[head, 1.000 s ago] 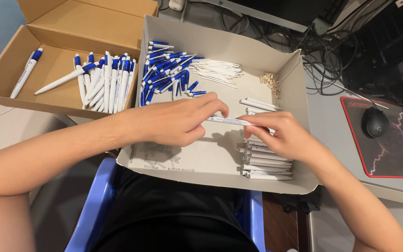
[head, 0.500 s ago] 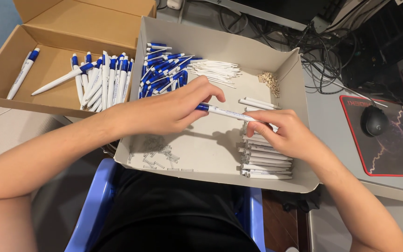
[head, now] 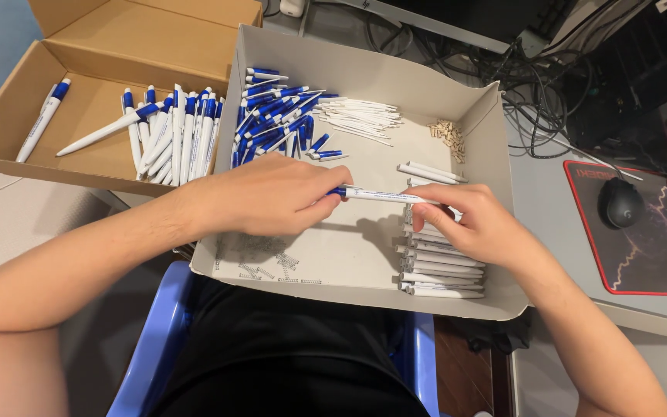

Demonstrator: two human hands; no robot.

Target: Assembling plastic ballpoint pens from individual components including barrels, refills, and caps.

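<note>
My left hand (head: pixel 272 197) and my right hand (head: pixel 479 224) hold one white pen with a blue end (head: pixel 380 195) between them, over the middle of a shallow white cardboard tray (head: pixel 364 73). The left fingers pinch the blue end; the right fingers grip the white barrel. Under my right hand lies a stack of white pen barrels (head: pixel 440 270). At the tray's back lie a heap of blue pen parts (head: pixel 275 120), a bundle of thin white refills (head: pixel 360 120) and a small pile of springs (head: pixel 448 137).
A brown cardboard box (head: pixel 94 46) at the left holds several finished white-and-blue pens (head: pixel 175 135). A computer mouse (head: pixel 620 202) rests on a dark mat (head: pixel 658 247) at the right. Cables (head: pixel 534 93) tangle behind the tray. A blue chair (head: pixel 156 347) is beneath me.
My left hand has shifted the blue end onto the barrel and slid slightly left; the pen now lies level between both hands. The right hand stayed over the barrel stack.
</note>
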